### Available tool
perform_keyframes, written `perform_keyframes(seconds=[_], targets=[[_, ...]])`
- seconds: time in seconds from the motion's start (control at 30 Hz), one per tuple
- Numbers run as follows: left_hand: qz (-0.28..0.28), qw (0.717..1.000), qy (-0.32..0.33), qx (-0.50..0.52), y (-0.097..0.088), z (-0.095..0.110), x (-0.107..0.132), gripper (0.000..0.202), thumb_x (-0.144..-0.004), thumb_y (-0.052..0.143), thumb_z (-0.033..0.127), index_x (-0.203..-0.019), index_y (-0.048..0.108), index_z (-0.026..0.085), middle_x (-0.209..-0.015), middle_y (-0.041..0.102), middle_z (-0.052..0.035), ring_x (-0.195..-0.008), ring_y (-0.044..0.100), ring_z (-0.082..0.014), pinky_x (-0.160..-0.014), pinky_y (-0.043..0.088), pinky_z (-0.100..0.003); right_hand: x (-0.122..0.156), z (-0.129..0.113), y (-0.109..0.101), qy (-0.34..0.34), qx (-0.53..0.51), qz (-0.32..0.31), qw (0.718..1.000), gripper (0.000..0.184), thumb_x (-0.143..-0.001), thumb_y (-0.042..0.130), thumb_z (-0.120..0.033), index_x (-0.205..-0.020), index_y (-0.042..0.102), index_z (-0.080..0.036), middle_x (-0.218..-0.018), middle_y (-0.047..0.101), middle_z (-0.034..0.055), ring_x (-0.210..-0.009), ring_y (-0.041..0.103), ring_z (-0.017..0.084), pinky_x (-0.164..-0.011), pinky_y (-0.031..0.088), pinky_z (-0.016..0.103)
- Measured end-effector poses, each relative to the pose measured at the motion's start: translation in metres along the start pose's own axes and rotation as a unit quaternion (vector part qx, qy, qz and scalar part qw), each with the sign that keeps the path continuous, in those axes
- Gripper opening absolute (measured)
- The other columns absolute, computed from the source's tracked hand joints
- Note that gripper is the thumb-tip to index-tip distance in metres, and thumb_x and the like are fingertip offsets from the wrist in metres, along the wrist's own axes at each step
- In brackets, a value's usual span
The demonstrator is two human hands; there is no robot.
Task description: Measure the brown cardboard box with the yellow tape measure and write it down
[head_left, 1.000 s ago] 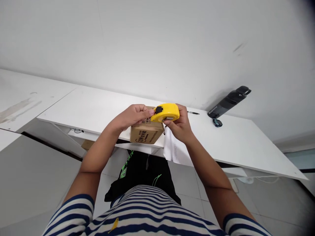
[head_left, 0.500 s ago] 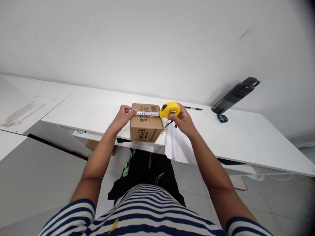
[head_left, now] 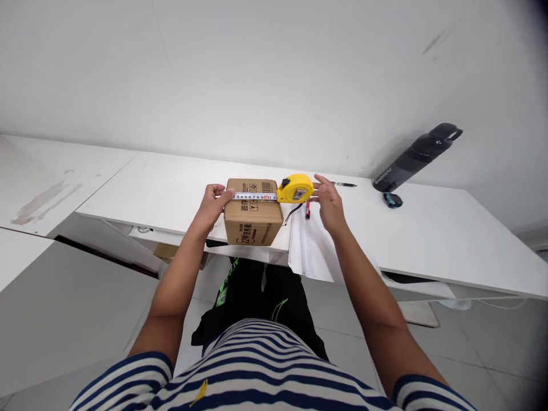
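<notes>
A brown cardboard box (head_left: 253,212) with dark printing stands at the table's front edge. Across its top lies the blade of a yellow tape measure (head_left: 295,188), whose case rests by the box's right edge with a dark strap hanging down. My left hand (head_left: 214,206) is closed at the box's left edge, its thumb pressing the blade's end there. Just right of the case, my right hand (head_left: 329,202) has its fingers apart. Its fingertips are close to the case; whether they touch it I cannot tell.
White paper (head_left: 314,245) hangs over the front edge, with a red-and-black pen (head_left: 307,210) on it. Farther right are a black pen (head_left: 345,184), a dark bottle (head_left: 415,157) by the wall and a small dark object (head_left: 393,200). Another cardboard piece (head_left: 166,251) is under the tabletop.
My right hand has loosened its grip on the tape measure case and moved slightly right, fingers spreading. My left hand stays at the blade's end, and the box has not visibly moved on the table.
</notes>
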State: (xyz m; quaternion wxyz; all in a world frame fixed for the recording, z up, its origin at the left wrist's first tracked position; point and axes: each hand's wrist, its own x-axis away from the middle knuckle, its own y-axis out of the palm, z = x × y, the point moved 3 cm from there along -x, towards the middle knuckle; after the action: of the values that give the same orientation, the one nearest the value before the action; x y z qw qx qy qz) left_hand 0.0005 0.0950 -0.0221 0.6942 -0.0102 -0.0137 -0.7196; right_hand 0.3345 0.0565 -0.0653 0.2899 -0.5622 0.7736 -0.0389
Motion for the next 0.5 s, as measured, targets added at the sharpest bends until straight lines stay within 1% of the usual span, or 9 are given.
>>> perform_keyframes(seconds=[0.03,0.07,0.1,0.17,0.2,0.27,0.37,0.43,0.5], targets=[[0.006,1.0,0.003,0.012,0.001,-0.001,-0.001,0.043,-0.073,0.081,0.041,-0.098,0.052,0.021,-0.097,0.055,-0.0014,-0.083,0.058,-0.0155,-0.067,0.042,-0.027,-0.006,0.012,-0.004,0.012,0.086,-0.004,0.996,0.058,-0.104,0.023,-0.057,-0.152,0.04,-0.029,-0.129,0.065,0.0105,-0.104,0.068,0.023,-0.086,0.057,0.039],[0.011,1.0,0.005,0.021,0.001,-0.002,-0.002,0.044,-0.072,0.082,0.04,-0.097,0.051,0.021,-0.095,0.055,-0.0008,-0.082,0.057,-0.0151,-0.067,0.042,-0.027,-0.013,0.025,-0.007,0.023,0.189,-0.024,0.981,0.056,-0.105,0.021,-0.048,-0.153,0.039,-0.026,-0.125,0.066,0.0124,-0.1,0.068,0.024,-0.084,0.055,0.04],[0.015,1.0,0.006,0.027,0.001,-0.003,-0.003,0.044,-0.071,0.083,0.04,-0.096,0.051,0.021,-0.094,0.055,-0.0005,-0.081,0.057,-0.015,-0.067,0.042,-0.027,-0.02,0.037,-0.009,0.028,0.283,-0.059,0.957,0.053,-0.105,0.024,-0.04,-0.153,0.041,-0.024,-0.12,0.067,0.0147,-0.097,0.067,0.025,-0.082,0.053,0.041],[0.017,0.999,0.003,0.033,0.001,-0.004,-0.005,0.046,-0.069,0.084,0.04,-0.095,0.051,0.022,-0.093,0.056,-0.0002,-0.081,0.058,-0.0154,-0.065,0.042,-0.026,-0.032,0.058,-0.011,0.028,0.37,-0.112,0.922,0.048,-0.099,0.038,-0.027,-0.143,0.054,-0.019,-0.109,0.069,0.0182,-0.091,0.064,0.028,-0.081,0.047,0.043],[0.018,0.999,-0.001,0.034,0.001,-0.005,-0.005,0.047,-0.068,0.084,0.041,-0.095,0.051,0.022,-0.093,0.057,-0.0002,-0.081,0.058,-0.0157,-0.064,0.041,-0.026,-0.037,0.065,-0.012,0.022,0.379,-0.13,0.916,0.044,-0.094,0.045,-0.023,-0.135,0.061,-0.018,-0.105,0.069,0.0189,-0.09,0.062,0.029,-0.082,0.044,0.043],[0.015,0.999,-0.008,0.036,0.0,-0.005,-0.007,0.048,-0.067,0.085,0.043,-0.095,0.052,0.023,-0.093,0.059,-0.0001,-0.082,0.059,-0.0162,-0.063,0.041,-0.025,-0.046,0.074,-0.013,0.003,0.37,-0.15,0.917,0.034,-0.087,0.053,-0.017,-0.117,0.07,-0.018,-0.101,0.069,0.0182,-0.092,0.06,0.029,-0.085,0.039,0.043],[0.017,0.999,-0.012,0.038,-0.002,-0.005,-0.007,0.05,-0.065,0.085,0.046,-0.095,0.053,0.023,-0.092,0.061,0.0004,-0.081,0.06,-0.0158,-0.063,0.041,-0.025,-0.055,0.079,-0.017,-0.016,0.333,-0.153,0.93,0.016,-0.084,0.058,-0.018,-0.093,0.071,-0.018,-0.095,0.069,0.0151,-0.093,0.057,0.026,-0.085,0.035,0.04],[0.02,0.999,-0.011,0.043,-0.002,-0.005,-0.008,0.051,-0.063,0.085,0.046,-0.094,0.053,0.022,-0.091,0.061,0.0008,-0.079,0.059,-0.0151,-0.064,0.042,-0.026,-0.057,0.082,-0.022,-0.005,0.299,-0.119,0.947,0.01,-0.085,0.06,-0.025,-0.084,0.067,-0.018,-0.088,0.068,0.0132,-0.087,0.057,0.025,-0.083,0.035,0.039],[0.025,0.998,-0.009,0.049,-0.002,-0.005,-0.008,0.051,-0.062,0.086,0.047,-0.093,0.054,0.022,-0.089,0.061,0.0013,-0.077,0.058,-0.0143,-0.064,0.042,-0.026,-0.055,0.087,-0.026,0.021,0.258,-0.054,0.964,0.015,-0.087,0.058,-0.031,-0.086,0.065,-0.018,-0.082,0.066,0.0113,-0.08,0.055,0.024,-0.079,0.035,0.038]])
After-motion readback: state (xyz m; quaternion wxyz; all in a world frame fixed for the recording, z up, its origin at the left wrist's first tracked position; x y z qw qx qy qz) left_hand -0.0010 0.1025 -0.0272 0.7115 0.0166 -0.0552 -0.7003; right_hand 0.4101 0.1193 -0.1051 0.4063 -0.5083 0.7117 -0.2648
